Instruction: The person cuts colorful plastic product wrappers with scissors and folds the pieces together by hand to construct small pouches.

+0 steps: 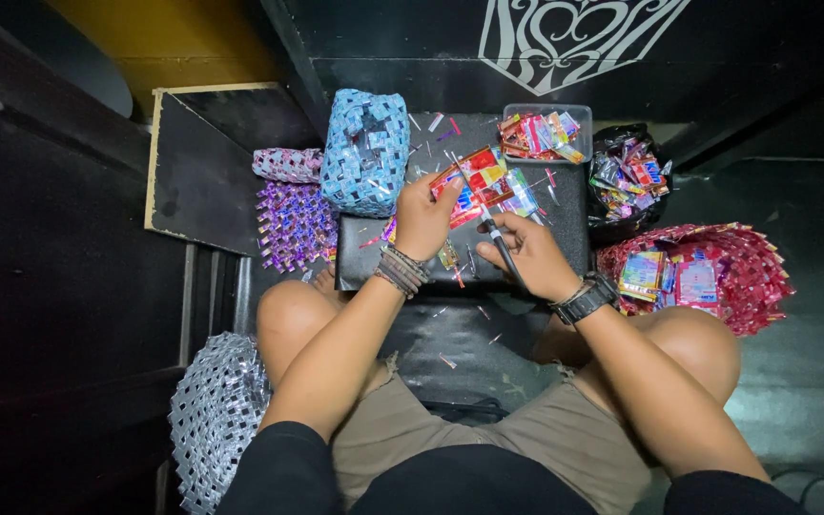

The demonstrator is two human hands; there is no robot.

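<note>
Wrapper: a shiny red, yellow and blue wrapper (477, 176) sits just above the centre of the view, held up over the black board (364, 250).
Left hand: the left hand (423, 221) has its fingers closed on the wrapper's lower left edge, pinching it; braided bracelets (401, 269) circle the wrist.
Right hand: the right hand (528, 256) is at 4 o'clock from the wrapper, fingers curled round the black handle of a thin cutting tool (496, 238) whose tip touches the wrapper; a black watch (585, 298) is on the wrist.
Board: it lies flat in front of the knees, littered with small foil scraps.
Blue woven bag: a blue and silver woven bag (365, 151) stands at 9 o'clock from the wrapper, just beside the left hand.
Purple weave: a flat purple woven piece (294, 224) and a pink-silver woven roll (286, 164) lie further out at 9 o'clock.
Clear tub: a clear plastic tub (580, 116) with folded wrappers is at 1 o'clock.
Black bag: a black plastic bag (628, 176) of loose wrappers is at 3 o'clock.
Red basket: a red woven basket (751, 272) holding flat packets is at 4 o'clock, well apart.
Silver weave: a silver woven piece (212, 420) lies at 7 o'clock, beside the left knee.
</note>
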